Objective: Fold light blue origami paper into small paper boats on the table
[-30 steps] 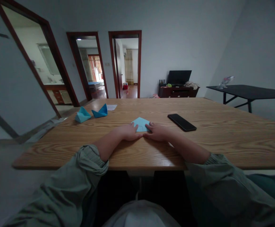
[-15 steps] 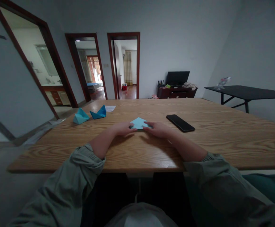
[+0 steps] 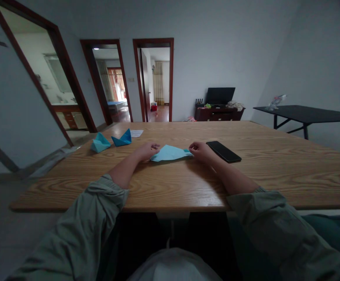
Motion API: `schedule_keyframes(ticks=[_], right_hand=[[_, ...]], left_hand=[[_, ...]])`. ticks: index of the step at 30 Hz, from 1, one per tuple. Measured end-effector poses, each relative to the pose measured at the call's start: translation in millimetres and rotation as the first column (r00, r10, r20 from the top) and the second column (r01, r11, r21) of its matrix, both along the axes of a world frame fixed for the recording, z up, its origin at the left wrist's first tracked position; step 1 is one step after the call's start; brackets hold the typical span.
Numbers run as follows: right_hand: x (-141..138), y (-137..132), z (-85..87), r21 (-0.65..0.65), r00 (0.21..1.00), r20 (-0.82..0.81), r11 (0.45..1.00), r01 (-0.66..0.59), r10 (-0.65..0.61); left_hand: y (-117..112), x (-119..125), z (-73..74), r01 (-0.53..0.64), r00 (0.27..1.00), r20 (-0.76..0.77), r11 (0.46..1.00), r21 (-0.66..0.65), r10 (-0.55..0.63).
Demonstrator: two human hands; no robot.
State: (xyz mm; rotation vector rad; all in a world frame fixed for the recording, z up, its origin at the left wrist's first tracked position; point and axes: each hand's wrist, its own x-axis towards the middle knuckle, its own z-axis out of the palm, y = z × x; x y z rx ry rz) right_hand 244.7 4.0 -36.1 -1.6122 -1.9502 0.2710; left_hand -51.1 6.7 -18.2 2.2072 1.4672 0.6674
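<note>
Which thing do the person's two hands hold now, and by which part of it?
The left hand and right hand seem to pinch a light-blue folded paper sheet by its opposite pointed ends, each hand at its nearer end.

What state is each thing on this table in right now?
left hand: fingers curled, at the paper's left end
right hand: fingers curled, at the paper's right tip
light blue paper: folded, lying on the table
black smartphone: lying flat, screen dark
light blue paper boat: folded, standing
darker blue paper boat: folded, standing
white sheet of paper: lying flat
</note>
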Motion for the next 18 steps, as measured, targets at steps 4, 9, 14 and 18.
schedule_keyframes(ticks=[4, 9, 14, 18], right_hand=[[-1, -5, 3.6, -0.109, 0.998, 0.059, 0.994, -0.004, 0.010], [-4, -12, 7.5, -0.123, 0.991, 0.123, 0.992, -0.030, 0.045], [-3, -10, 4.8, -0.118, 0.994, 0.105, 0.993, -0.016, 0.029], [0, -7, 1.1, -0.122, 0.996, 0.083, 0.992, -0.013, 0.024]], left_hand=[[7, -2, -4.4, 0.007, 1.000, 0.031, 0.997, -0.080, -0.005], [16, -4, -14.0, 0.130, 0.978, 0.188, 0.973, -0.191, -0.094], [10, 1, -15.1, 0.180, 0.959, 0.243, 0.974, -0.136, -0.143], [8, 5, -14.6, 0.235, 0.937, 0.299, 0.960, -0.152, -0.182]])
